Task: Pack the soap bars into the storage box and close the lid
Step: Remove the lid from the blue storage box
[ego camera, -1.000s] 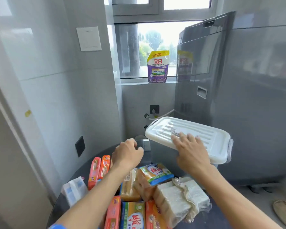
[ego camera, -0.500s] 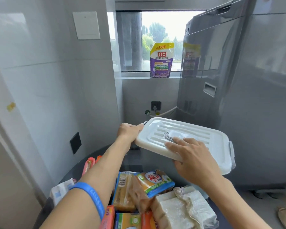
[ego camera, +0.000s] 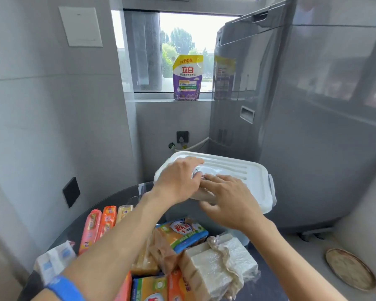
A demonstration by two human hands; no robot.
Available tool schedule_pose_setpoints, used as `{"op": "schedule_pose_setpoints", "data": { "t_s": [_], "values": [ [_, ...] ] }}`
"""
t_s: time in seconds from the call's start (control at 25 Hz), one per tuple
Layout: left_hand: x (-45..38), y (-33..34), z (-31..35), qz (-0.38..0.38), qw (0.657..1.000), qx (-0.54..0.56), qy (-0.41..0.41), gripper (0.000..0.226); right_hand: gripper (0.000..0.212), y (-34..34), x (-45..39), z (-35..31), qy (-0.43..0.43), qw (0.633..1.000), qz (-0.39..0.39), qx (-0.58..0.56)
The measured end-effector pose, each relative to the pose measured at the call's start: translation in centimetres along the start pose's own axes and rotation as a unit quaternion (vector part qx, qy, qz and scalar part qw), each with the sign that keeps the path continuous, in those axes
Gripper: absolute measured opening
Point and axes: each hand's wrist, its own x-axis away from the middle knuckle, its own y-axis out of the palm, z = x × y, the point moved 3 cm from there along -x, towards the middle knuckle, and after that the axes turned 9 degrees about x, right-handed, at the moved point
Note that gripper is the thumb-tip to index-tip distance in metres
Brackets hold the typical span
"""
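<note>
Lid (ego camera: pixel 243 177): white, ribbed, on the box (ego camera: pixel 237 233) at the far right of the dark worktop (ego camera: pixel 117 198), just beside the washer (ego camera: pixel 313 127).
Left hand (ego camera: pixel 178 181): we see it curled over the lid's near-left corner, fingers together, gripping the edge.
Right hand (ego camera: pixel 228 198): fingers spread flat on top, thumb under the near rim – a clamp on the lid.
Soap bars (ego camera: pixel 178 233): all on the worktop, none packed that we can see; a loose heap just below both wrists.
Lid axis: long side runs near-left to far-right; near edge looks tipped up, though blur leaves us unsure.
Risk: we judge a lifted lid could swing into the washer – too little room there.
Risk: forearms pass low over the heap; a bar may get knocked off the edge.
</note>
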Motion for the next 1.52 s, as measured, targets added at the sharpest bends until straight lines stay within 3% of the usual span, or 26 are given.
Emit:
{"op": "schedule_pose_setpoints", "data": {
  "t_s": [0.08,0.16,0.24,0.32,0.4,0.48,0.56,0.64,0.72,0.8,0.84,0.88,0.92,1.0,1.04,1.08,1.2,1.4,1.52],
  "values": [
    [0.4,1.9,1.2,-0.09,0.996,0.0,-0.017,0.033,0.034,-0.8,1.0,0.9,0.018,0.987,-0.01,-0.159],
    [0.5,2.1,1.1,-0.097,0.994,-0.033,-0.035,0.037,0.023,-1.7,1.9,3.6,0.138,0.949,0.063,-0.277],
    [0.6,2.2,1.0,-0.082,0.995,-0.042,-0.044,0.041,0.027,-2.0,3.8,7.6,0.311,0.924,0.141,-0.174],
    [0.9,2.4,1.0,-0.067,0.996,-0.046,-0.043,0.044,0.037,-1.2,6.0,10.7,0.44,0.879,0.101,-0.15],
    [1.0,2.6,0.9,-0.062,0.995,-0.061,-0.038,0.049,0.044,-0.2,6.5,11.6,0.477,0.835,0.07,-0.264],
    [1.2,2.7,0.7,-0.065,0.995,-0.061,-0.045,0.054,0.049,0.5,6.3,11.8,0.475,0.821,0.083,-0.305],
    [1.1,2.6,0.7,-0.065,0.995,-0.059,-0.049,0.052,0.04,1.4,6.4,12.4,0.498,0.764,0.114,-0.394],
    [0.8,2.4,1.1,-0.075,0.994,-0.069,-0.05,0.045,0.031,2.9,7.6,12.5,0.515,0.729,0.06,-0.447],
    [1.8,2.3,1.5,-0.054,0.997,-0.027,-0.054,0.039,0.03,3.3,8.4,13.0,0.51,0.787,0.039,-0.344],
    [4.5,1.4,1.7,0.076,0.994,0.056,-0.048,0.031,0.023,1.6,8.2,12.6,0.466,0.842,0.143,-0.231],
    [6.1,0.7,1.7,0.148,0.986,0.07,-0.043,0.027,0.022,0.4,7.8,11.8,0.412,0.863,0.198,-0.213],
    [7.6,0.3,1.4,0.171,0.984,0.034,-0.046,0.028,0.025,-0.4,7.2,10.7,0.341,0.89,0.229,-0.197],
    [8.8,0.3,1.0,0.126,0.99,-0.026,-0.066,0.037,0.028,-0.7,6.6,9.4,0.27,0.92,0.224,-0.175],
    [10.6,1.1,-0.1,-0.079,0.979,-0.094,-0.165,0.068,0.034,-0.3,6.2,6.7,0.16,0.966,0.17,-0.112],
    [11.3,1.4,-0.6,-0.157,0.962,-0.075,-0.211,0.079,0.037,0.1,6.1,5.5,0.132,0.978,0.144,-0.07],
    [11.6,1.4,-0.7,-0.185,0.953,-0.037,-0.236,0.082,0.04,0.3,6.0,4.9,0.122,0.984,0.123,-0.036],
    [11.2,-0.4,-1.2,-0.099,0.97,-0.009,-0.22,0.064,0.042,0.1,5.9,4.6,0.124,0.987,0.102,-0.007],
    [12.8,-0.7,-1.8,-0.201,0.945,0.075,-0.247,0.073,0.041,0.7,6.2,4.4,0.126,0.984,0.128,0.009],
    [13.7,0.1,-1.3,-0.191,0.946,0.077,-0.251,0.083,0.04,0.7,6.0,4.2,0.131,0.983,0.127,0.005]
  ]
}}
